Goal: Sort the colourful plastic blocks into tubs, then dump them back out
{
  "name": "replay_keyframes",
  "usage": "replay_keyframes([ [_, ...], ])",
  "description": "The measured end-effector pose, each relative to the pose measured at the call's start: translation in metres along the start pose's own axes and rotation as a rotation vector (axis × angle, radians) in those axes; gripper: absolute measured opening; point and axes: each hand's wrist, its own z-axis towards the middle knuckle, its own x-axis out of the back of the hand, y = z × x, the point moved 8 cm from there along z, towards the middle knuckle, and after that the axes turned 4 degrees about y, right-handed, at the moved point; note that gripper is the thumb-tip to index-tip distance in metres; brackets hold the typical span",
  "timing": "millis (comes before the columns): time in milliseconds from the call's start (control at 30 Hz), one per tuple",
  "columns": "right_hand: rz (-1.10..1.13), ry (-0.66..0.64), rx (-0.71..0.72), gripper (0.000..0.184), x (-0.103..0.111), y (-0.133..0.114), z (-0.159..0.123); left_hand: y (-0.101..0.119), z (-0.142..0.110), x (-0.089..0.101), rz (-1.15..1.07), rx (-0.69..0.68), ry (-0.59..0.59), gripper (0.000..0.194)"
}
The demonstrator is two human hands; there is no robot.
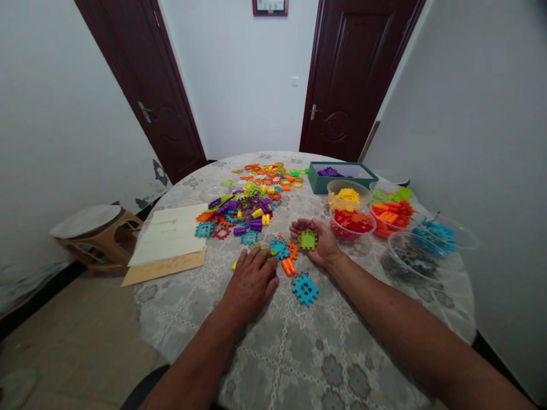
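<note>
Tile (308, 240), lime green, lay on the upturned right hand (323, 244), its fingers slack and unclenched. The left hand (255, 275) rested palm-down near a yellow piece (234, 266); whether it gripped anything could not be determined. Tilting the right palm could have spilled the tile.

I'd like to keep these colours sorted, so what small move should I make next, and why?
Probably carry the green square piece in your right hand over to the tub of yellow-green pieces. It already lies on your upturned palm, and its colour looks close to theirs.
</note>
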Motion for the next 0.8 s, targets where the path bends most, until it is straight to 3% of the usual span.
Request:
replay_keyframes([
  [267, -0.037, 0.012, 0.043, 0.029, 0.008, -0.002, 0.004, -0.01, 0.0, 0.017, -0.041, 0.033, 0.125, 0.032],
  [500, -0.016, -0.025, 0.032, 0.032, 0.001, -0.003, -0.004, -0.002, -0.002, 0.006, -0.081, 0.014, -0.014, 0.042],
  [633, -0.024, -0.046, 0.044, 0.033, -0.006, -0.004, -0.01, 0.0, -0.002, 0.003, -0.07, 0.037, -0.028, 0.042],
  [700, -0.039, -0.046, 0.064, 0.033, -0.008, -0.006, -0.012, 0.0, -0.002, 0.007, -0.087, 0.04, 0.017, 0.041],
  [800, -0.067, -0.033, 0.102, 0.034, -0.013, -0.01, -0.017, -0.001, -0.002, 0.024, -0.215, 0.041, 0.175, 0.038],
])
